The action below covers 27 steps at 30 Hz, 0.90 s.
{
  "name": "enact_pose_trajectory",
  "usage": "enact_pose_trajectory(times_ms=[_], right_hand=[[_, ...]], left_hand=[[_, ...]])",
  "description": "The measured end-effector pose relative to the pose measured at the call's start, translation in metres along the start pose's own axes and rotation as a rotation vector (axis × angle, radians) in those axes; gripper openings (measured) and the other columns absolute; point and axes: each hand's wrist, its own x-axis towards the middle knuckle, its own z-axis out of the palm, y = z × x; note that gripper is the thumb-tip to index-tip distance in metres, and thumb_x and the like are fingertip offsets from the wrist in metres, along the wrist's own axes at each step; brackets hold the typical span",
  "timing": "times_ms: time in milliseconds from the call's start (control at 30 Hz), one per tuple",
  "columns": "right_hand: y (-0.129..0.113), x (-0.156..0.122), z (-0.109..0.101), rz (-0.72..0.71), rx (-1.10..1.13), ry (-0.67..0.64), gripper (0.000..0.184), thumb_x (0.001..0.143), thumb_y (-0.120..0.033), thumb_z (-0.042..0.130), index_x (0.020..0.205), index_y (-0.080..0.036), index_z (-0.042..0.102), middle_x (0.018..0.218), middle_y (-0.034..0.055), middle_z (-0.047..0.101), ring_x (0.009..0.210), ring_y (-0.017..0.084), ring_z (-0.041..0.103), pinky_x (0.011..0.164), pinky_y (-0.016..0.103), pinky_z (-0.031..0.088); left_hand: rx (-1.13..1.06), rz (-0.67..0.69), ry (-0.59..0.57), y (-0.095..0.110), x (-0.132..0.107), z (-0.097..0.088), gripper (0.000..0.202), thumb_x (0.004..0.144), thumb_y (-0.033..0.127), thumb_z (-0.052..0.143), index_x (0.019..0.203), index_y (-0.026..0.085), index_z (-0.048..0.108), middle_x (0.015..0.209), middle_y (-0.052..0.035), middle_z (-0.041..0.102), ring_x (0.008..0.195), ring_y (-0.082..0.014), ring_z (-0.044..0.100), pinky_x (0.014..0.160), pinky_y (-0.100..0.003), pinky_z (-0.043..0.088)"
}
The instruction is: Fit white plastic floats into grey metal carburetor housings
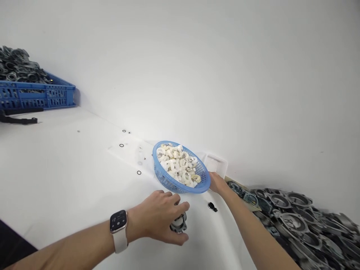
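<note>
My left hand [168,217], with a watch on its wrist, is curled around a grey cast-metal part [179,224] with a round opening. The part is held just above the white table. Ahead of it stands a blue plastic basket [161,180] heaped with white plastic ring-shaped pieces [178,165], some with metal bits on them. My right hand [216,182] is at the basket's right side, by the rim and beside a clear plastic tray [222,165]. The basket hides its fingers, so what they touch cannot be seen. A small black part [212,206] lies between my hands.
Many grey metal housings [294,221] are piled at the right. At the far left a blue crate [36,93] is heaped with metal parts, with a black strap [18,120] before it. Several black O-rings [121,145] lie on the white table [70,168]. A white wall rises behind.
</note>
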Motion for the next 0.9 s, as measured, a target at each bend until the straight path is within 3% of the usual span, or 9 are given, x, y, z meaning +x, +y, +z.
enact_pose_trajectory(times_ms=[100,233,433,600,733,800,900], right_hand=[[0.002,-0.001,0.001,-0.033,-0.011,-0.060,0.027,0.085,-0.017,0.060,0.104,-0.021,0.078,0.107,0.0129,0.077,0.100,0.030,0.070,0.072,0.029,0.045],[0.007,-0.005,-0.002,-0.002,0.023,-0.038,0.023,0.082,-0.018,0.061,0.099,-0.019,0.076,0.103,0.0110,0.076,0.097,0.027,0.069,0.070,0.027,0.042],[0.017,-0.017,-0.008,0.085,0.164,0.112,0.019,0.081,-0.018,0.057,0.090,-0.019,0.074,0.088,0.0075,0.075,0.082,0.022,0.066,0.068,0.027,0.041],[0.016,-0.050,-0.012,0.144,0.407,0.290,0.018,0.078,-0.025,0.058,0.089,-0.019,0.070,0.090,0.0072,0.074,0.080,0.021,0.066,0.074,0.031,0.048],[-0.017,-0.102,-0.012,0.121,0.727,0.312,0.030,0.084,-0.045,0.061,0.095,-0.017,0.066,0.086,0.0070,0.071,0.069,0.018,0.063,0.067,0.031,0.051],[-0.043,-0.127,-0.011,0.079,1.089,0.214,0.033,0.080,-0.047,0.072,0.092,-0.017,0.065,0.077,0.0045,0.067,0.062,0.015,0.058,0.060,0.029,0.049],[-0.081,-0.151,-0.005,-0.001,1.358,0.027,0.030,0.075,-0.042,0.080,0.086,-0.017,0.066,0.073,0.0019,0.065,0.059,0.012,0.055,0.056,0.026,0.046]], left_hand=[[-0.004,0.001,0.009,0.000,0.000,-0.003,0.047,0.085,0.057,0.061,0.118,0.024,0.055,0.101,-0.0045,0.065,0.080,-0.0227,0.065,0.065,-0.034,0.052],[-0.022,0.008,0.008,0.000,-0.003,-0.008,0.046,0.088,0.050,0.060,0.126,0.025,0.053,0.108,-0.0040,0.066,0.083,-0.0219,0.066,0.066,-0.033,0.053],[-0.119,0.007,-0.011,-0.002,-0.006,-0.011,0.058,0.081,0.040,0.064,0.136,0.029,0.050,0.116,-0.0043,0.065,0.094,-0.0257,0.067,0.075,-0.038,0.056],[-0.225,-0.046,-0.014,-0.006,-0.007,-0.017,0.054,0.072,0.038,0.072,0.124,0.026,0.060,0.112,-0.0034,0.066,0.095,-0.0262,0.066,0.079,-0.038,0.054],[-0.314,-0.108,-0.050,-0.012,-0.007,-0.027,0.033,0.072,0.033,0.074,0.103,0.026,0.067,0.104,0.0008,0.067,0.087,-0.0201,0.065,0.078,-0.033,0.052],[-0.320,-0.115,-0.092,-0.014,-0.007,-0.030,0.025,0.076,0.032,0.073,0.100,0.027,0.068,0.106,0.0023,0.067,0.089,-0.0179,0.065,0.079,-0.031,0.051],[-0.338,-0.133,-0.117,-0.014,-0.005,-0.031,0.018,0.078,0.030,0.073,0.095,0.027,0.068,0.108,0.0032,0.066,0.093,-0.0168,0.064,0.078,-0.029,0.050]])
